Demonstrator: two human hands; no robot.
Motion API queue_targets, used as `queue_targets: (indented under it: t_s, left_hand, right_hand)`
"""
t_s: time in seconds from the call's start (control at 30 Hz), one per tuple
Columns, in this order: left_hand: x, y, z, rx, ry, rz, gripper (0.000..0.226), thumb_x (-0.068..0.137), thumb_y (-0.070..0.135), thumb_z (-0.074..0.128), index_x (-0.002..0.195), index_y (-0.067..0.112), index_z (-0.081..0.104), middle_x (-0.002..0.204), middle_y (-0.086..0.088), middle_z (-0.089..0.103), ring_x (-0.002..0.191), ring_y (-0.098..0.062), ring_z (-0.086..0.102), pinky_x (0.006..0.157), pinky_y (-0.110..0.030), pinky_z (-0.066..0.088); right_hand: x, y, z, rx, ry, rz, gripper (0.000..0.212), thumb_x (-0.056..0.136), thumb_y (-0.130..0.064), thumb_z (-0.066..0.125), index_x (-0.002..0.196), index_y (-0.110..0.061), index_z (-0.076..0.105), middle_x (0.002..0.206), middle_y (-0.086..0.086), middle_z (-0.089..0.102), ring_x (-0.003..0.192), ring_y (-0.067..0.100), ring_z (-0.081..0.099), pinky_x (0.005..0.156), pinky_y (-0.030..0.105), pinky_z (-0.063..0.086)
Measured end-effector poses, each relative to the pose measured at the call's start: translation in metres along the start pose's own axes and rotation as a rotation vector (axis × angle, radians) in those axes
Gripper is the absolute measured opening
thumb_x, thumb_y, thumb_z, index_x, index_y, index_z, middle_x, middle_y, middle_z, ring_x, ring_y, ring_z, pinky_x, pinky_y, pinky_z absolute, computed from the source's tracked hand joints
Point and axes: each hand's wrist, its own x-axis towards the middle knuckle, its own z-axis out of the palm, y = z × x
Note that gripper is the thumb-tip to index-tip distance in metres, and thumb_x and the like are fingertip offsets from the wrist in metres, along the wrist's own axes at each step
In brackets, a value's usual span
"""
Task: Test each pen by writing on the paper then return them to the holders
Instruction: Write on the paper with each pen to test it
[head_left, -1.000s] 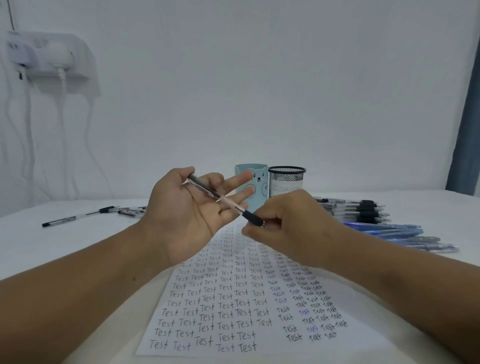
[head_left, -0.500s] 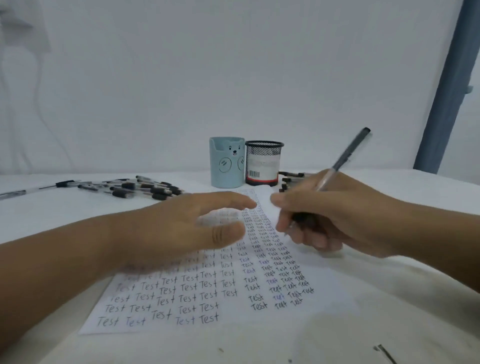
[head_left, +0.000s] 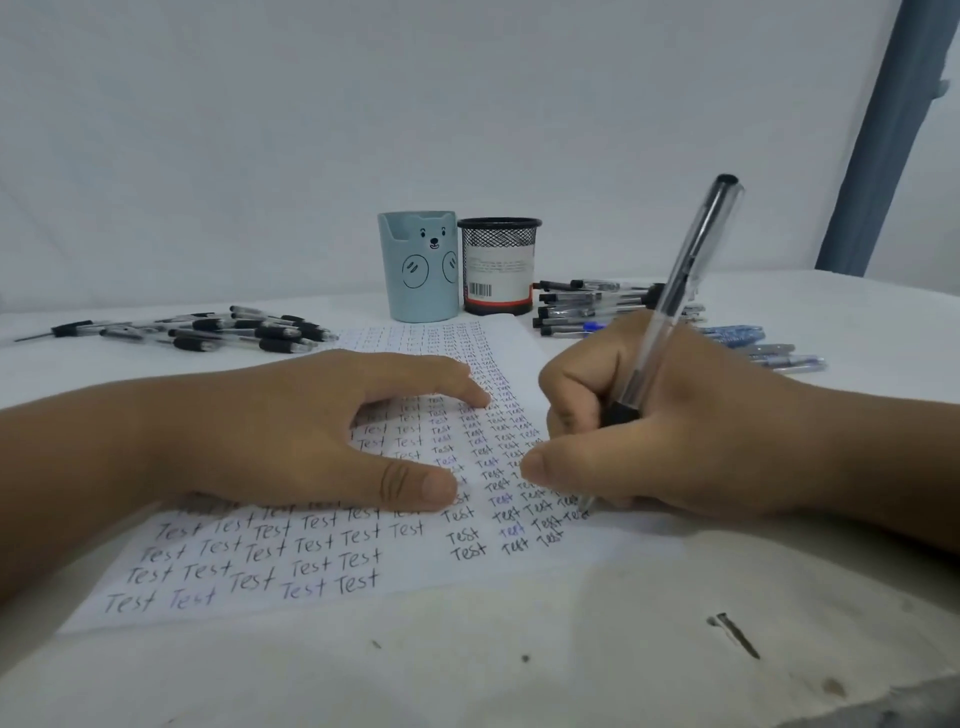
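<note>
On the paper (head_left: 332, 566), a clear pen (head_left: 670, 306) is gripped by the curled right hand (head_left: 675, 426), tip down at 7 o'clock, cap end toward 1 o'clock; the left hand (head_left: 311, 431) is laid flat, holding nothing.

Left hand (head_left: 311, 436) flat, palm down, fingers straight and together, thumb spread toward camera, pressing down on paper (head_left: 322, 566). Left forearm comes in from lower left, low over worktop (head_left: 571, 665). Right hand (head_left: 675, 426) curled in writing grip round pen (head_left: 670, 306), fingers bunched at black grip section, thumb stretched out to left. Pen tilts up and to right, tip down at paper. Right forearm enters from right edge.
</note>
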Motion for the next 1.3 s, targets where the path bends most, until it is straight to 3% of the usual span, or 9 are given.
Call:
queue_targets:
  t_s: [0.17,0.3,0.47,0.63,0.8,0.97,1.1,1.17,1.3]
  left_hand:
    - [-0.001,-0.003,-0.002,0.033,0.019,-0.007,0.083,0.062,0.089,0.061,0.139,0.06,0.044,0.139,0.029,0.054,0.127,0.001,0.055,0.106,-0.036,0.046]
    - [-0.003,0.017,-0.005,-0.09,-0.166,0.03,0.087,0.054,0.098,0.055,0.133,0.065,0.044,0.141,0.037,0.049,0.128,0.011,0.05,0.102,-0.02,0.038]
    - [-0.004,0.006,-0.004,0.022,-0.002,-0.012,0.092,0.053,0.095,0.056,0.137,0.06,0.047,0.138,0.033,0.053,0.127,0.006,0.052,0.107,-0.032,0.045]
    - [-0.006,0.012,-0.008,-0.018,-0.058,0.013,0.08,0.063,0.081,0.064,0.137,0.061,0.045,0.142,0.033,0.05,0.129,0.006,0.051,0.107,-0.031,0.042]
    - [-0.007,0.02,-0.008,-0.078,-0.123,0.036,0.086,0.052,0.098,0.056,0.131,0.066,0.046,0.141,0.04,0.046,0.128,0.014,0.048,0.103,-0.021,0.036]
    - [-0.005,0.004,-0.008,0.033,0.015,-0.019,0.083,0.06,0.085,0.063,0.137,0.062,0.045,0.139,0.031,0.053,0.127,0.004,0.053,0.109,-0.037,0.045]
    - [-0.005,0.008,-0.007,-0.018,-0.041,0.009,0.09,0.054,0.096,0.058,0.136,0.062,0.046,0.141,0.035,0.049,0.129,0.008,0.05,0.107,-0.03,0.042]
    - [-0.004,0.004,-0.006,0.01,0.008,-0.013,0.095,0.048,0.101,0.054,0.135,0.063,0.047,0.14,0.034,0.051,0.129,0.006,0.051,0.109,-0.034,0.043]
    - [-0.002,0.003,-0.004,0.021,0.002,-0.007,0.082,0.059,0.088,0.063,0.135,0.065,0.045,0.141,0.034,0.05,0.129,0.005,0.051,0.109,-0.035,0.043]
  right_hand:
    - [-0.001,-0.003,0.002,-0.04,-0.004,0.019,0.041,0.084,-0.005,0.076,0.054,-0.003,0.048,0.049,0.008,0.059,0.044,0.012,0.048,0.048,0.02,0.039]
    - [-0.001,-0.005,0.004,-0.065,0.005,0.018,0.04,0.085,-0.006,0.076,0.055,-0.003,0.049,0.05,0.008,0.059,0.044,0.011,0.046,0.049,0.018,0.038]
    - [-0.002,-0.006,0.004,-0.081,-0.011,0.014,0.041,0.085,-0.005,0.075,0.053,-0.007,0.049,0.049,0.004,0.057,0.044,0.009,0.045,0.048,0.018,0.036]
    - [-0.003,-0.004,0.003,-0.054,-0.006,0.026,0.04,0.087,-0.008,0.075,0.057,-0.002,0.049,0.051,0.008,0.06,0.046,0.012,0.049,0.05,0.024,0.039]
    - [-0.004,-0.006,0.005,-0.066,-0.012,0.004,0.037,0.086,0.003,0.072,0.057,0.004,0.048,0.05,0.018,0.053,0.046,-0.003,0.049,0.051,0.01,0.037]
    - [-0.003,-0.003,0.003,-0.071,0.001,-0.003,0.043,0.086,-0.003,0.073,0.053,-0.011,0.047,0.051,0.015,0.055,0.046,0.016,0.045,0.049,0.028,0.037]
    - [-0.003,-0.003,0.003,-0.071,-0.014,-0.017,0.041,0.084,0.008,0.07,0.054,-0.003,0.044,0.052,0.024,0.045,0.046,0.001,0.048,0.052,0.012,0.037]
    - [-0.003,-0.003,0.003,-0.087,-0.011,-0.028,0.041,0.084,0.006,0.071,0.054,-0.005,0.045,0.053,0.024,0.046,0.046,0.002,0.045,0.052,0.014,0.037]
    - [-0.003,-0.002,0.003,-0.115,-0.01,-0.021,0.044,0.084,0.0,0.073,0.052,-0.012,0.045,0.053,0.018,0.048,0.048,0.014,0.041,0.05,0.024,0.035]
